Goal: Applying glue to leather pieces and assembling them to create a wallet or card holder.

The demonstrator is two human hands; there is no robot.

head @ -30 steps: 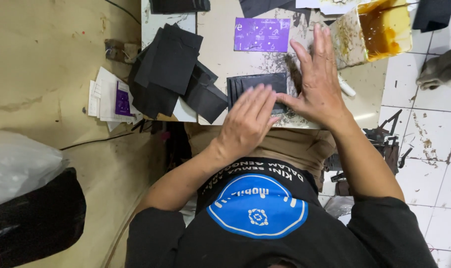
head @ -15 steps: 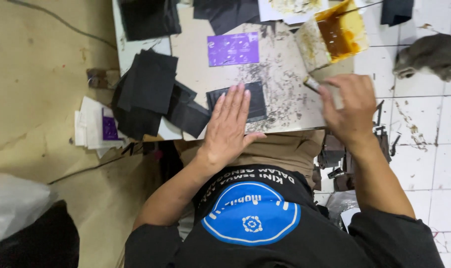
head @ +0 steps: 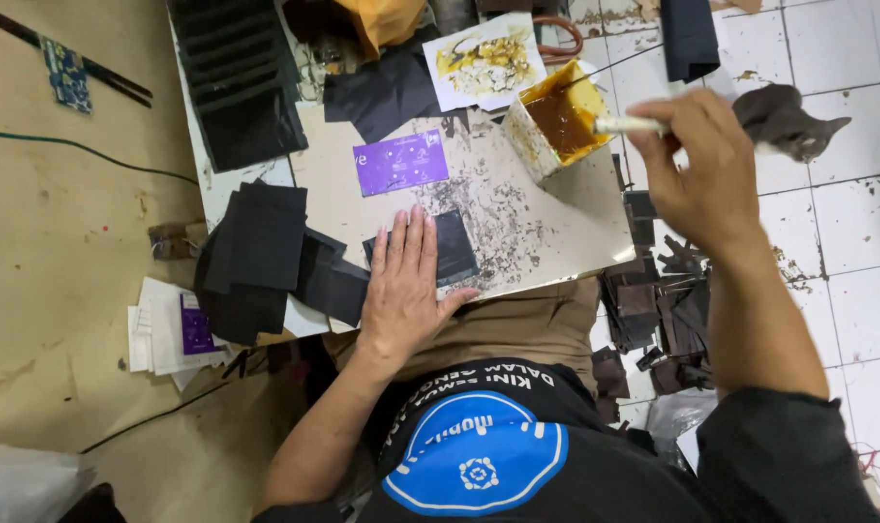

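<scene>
1. Two hands at the bench (head: 556, 232).
2. Left hand (head: 401, 291) spread flat, pressing black leather piece (head: 452, 247) just below purple card (head: 401, 162).
3. Right hand (head: 697, 169) gripping white brush handle (head: 626, 125), right of card, beside glue tub (head: 554, 121).

You have even, fairly bright light here, soft and without a clear source; it seems to fall from above. Shadows are weak: only a thin dark edge lies under your left hand (head: 401, 291) at about 6 o'clock of the frame, and the space under the work board (head: 546, 228) is dim. The white floor tiles (head: 847, 223) at 3 o'clock are the brightest part, a little washed but not burnt out. Your right hand (head: 701, 169) at 2 o'clock is slightly soft from motion. The wide lens bends straight lines near the edges, most at 9 and 11 o'clock. The centre is sharp, with no glare.
</scene>
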